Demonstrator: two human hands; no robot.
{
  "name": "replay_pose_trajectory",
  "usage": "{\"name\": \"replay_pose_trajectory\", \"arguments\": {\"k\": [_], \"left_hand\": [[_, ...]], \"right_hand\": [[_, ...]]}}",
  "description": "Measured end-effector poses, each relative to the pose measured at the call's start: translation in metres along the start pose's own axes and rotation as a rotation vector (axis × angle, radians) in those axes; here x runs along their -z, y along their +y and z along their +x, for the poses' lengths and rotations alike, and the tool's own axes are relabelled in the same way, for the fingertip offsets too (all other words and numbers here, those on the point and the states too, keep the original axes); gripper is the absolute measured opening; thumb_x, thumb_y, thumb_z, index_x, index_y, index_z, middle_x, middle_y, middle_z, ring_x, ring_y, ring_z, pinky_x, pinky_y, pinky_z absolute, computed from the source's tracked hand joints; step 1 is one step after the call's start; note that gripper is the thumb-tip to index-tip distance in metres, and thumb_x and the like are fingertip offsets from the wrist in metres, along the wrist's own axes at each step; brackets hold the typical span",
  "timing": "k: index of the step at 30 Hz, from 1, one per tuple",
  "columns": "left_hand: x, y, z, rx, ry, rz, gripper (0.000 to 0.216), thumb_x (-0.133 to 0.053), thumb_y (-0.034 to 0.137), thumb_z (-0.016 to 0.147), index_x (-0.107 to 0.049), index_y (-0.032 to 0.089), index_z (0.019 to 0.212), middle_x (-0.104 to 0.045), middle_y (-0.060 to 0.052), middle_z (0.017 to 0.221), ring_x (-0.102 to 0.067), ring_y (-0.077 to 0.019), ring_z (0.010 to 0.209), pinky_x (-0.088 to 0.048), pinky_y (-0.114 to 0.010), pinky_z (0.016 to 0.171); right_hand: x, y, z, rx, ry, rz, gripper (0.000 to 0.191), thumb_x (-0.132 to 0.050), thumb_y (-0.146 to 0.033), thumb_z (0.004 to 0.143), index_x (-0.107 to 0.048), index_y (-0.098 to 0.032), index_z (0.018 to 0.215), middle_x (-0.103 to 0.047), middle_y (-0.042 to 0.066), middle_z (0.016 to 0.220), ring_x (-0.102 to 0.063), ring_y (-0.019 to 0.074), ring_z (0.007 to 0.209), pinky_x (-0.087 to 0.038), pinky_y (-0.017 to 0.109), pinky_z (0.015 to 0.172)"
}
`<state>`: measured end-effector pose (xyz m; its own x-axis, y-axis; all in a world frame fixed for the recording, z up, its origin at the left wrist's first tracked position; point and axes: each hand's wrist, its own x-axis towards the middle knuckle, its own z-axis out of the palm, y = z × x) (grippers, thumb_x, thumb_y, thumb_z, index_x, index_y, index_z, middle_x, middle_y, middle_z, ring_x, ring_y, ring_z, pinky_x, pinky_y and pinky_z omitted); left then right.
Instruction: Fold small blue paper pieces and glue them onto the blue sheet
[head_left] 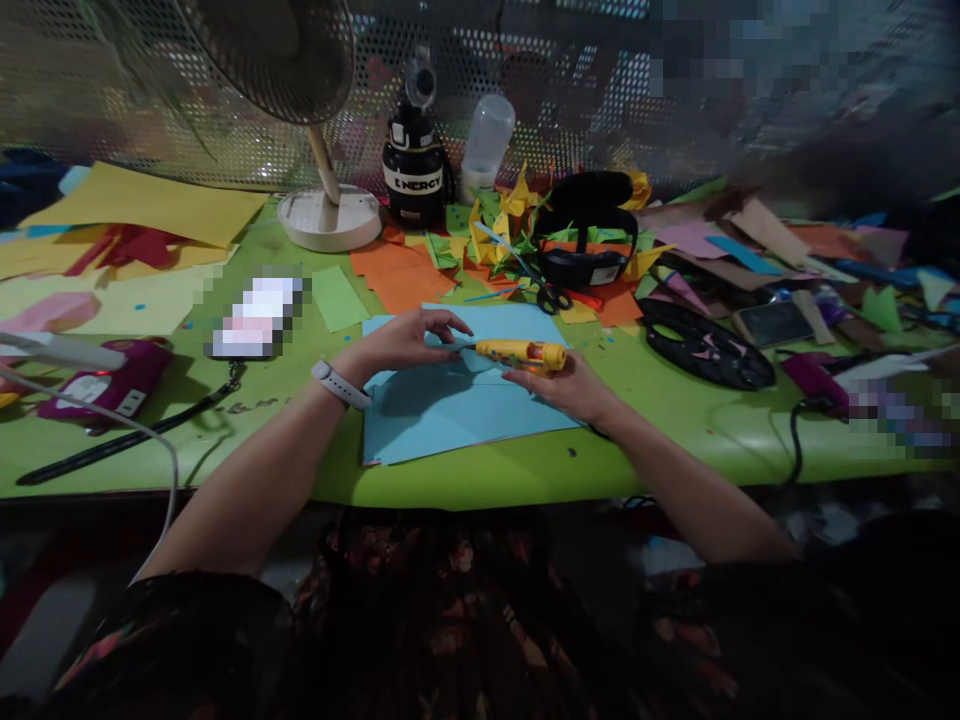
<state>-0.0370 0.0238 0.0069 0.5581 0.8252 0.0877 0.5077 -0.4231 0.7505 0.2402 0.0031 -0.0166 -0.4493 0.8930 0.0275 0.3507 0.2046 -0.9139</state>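
right hand (574, 390) holds a yellow tool (519, 353), tip indistinct beside left hand (409, 342).

The right hand (564, 390) grips a yellow tool (514, 352) that points left, above blue paper (442, 430) on the green table (675, 430). The left hand (397, 340) (white band (341, 386) at the wrist) curls near its tip, though from here I can't tell whether it pinches anything. Scissors (553, 298) lie beyond; a fan (330, 225) and black bottle (414, 160) stand at the far side.
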Motion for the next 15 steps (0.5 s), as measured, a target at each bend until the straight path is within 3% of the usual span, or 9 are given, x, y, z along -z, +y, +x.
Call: {"name": "replay_pose_trajectory", "arguments": {"k": [15], "left_hand": [[-0.0005,-0.0014,0.0008,0.002,-0.009,0.009,0.042,-0.069,0.037,0.080,-0.064,0.016,0.116,-0.069,-0.005,0.095,-0.065,-0.0171,0.090,-0.047,-0.026,0.079]], "right_hand": [[-0.0010,0.0016,0.0006,-0.006,-0.017,0.028,0.049,-0.077,-0.054,0.072,-0.074,-0.019,0.107,-0.060,0.001,0.072,-0.043,0.0102,0.057,-0.043,0.027,0.051]]}}
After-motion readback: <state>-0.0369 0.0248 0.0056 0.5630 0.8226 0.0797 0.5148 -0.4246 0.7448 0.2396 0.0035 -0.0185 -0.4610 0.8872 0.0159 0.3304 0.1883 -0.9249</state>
